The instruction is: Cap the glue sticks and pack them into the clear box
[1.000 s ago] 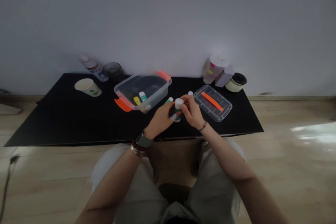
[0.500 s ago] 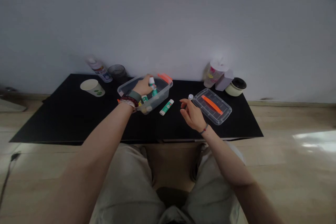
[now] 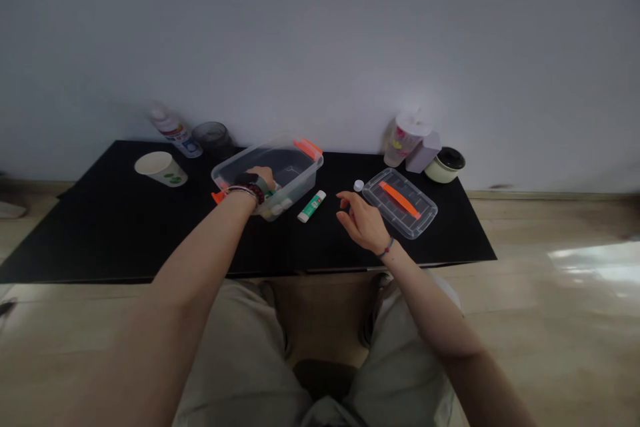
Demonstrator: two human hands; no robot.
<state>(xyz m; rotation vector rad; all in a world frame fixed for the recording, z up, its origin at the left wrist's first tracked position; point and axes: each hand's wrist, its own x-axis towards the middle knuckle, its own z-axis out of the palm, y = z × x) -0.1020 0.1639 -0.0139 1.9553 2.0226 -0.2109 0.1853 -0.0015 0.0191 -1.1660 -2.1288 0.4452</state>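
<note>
My left hand [image 3: 260, 177] reaches down into a clear plastic box [image 3: 300, 172] with orange latches on a low black table [image 3: 125, 227]. Its fingers are hidden behind the box wall among the glue sticks lying there. A green and white glue stick [image 3: 311, 206] lies on the table just right of the box. My right hand [image 3: 361, 221] hovers over the table with its fingers loosely apart and nothing in it. A small white cap [image 3: 359, 185] sits just beyond that hand.
The clear box lid [image 3: 400, 203] with an orange handle lies to the right. A paper cup [image 3: 161, 167], a bottle [image 3: 173, 128] and a dark jar [image 3: 213, 136] stand at the back left. A lidded cup [image 3: 404, 137], a lilac box [image 3: 423, 151] and a cream pot [image 3: 445, 165] stand back right.
My two hands were together on a glue stick. My left hand then carried it over the box and has now dropped down inside it. My right hand let go and stayed over the table.
</note>
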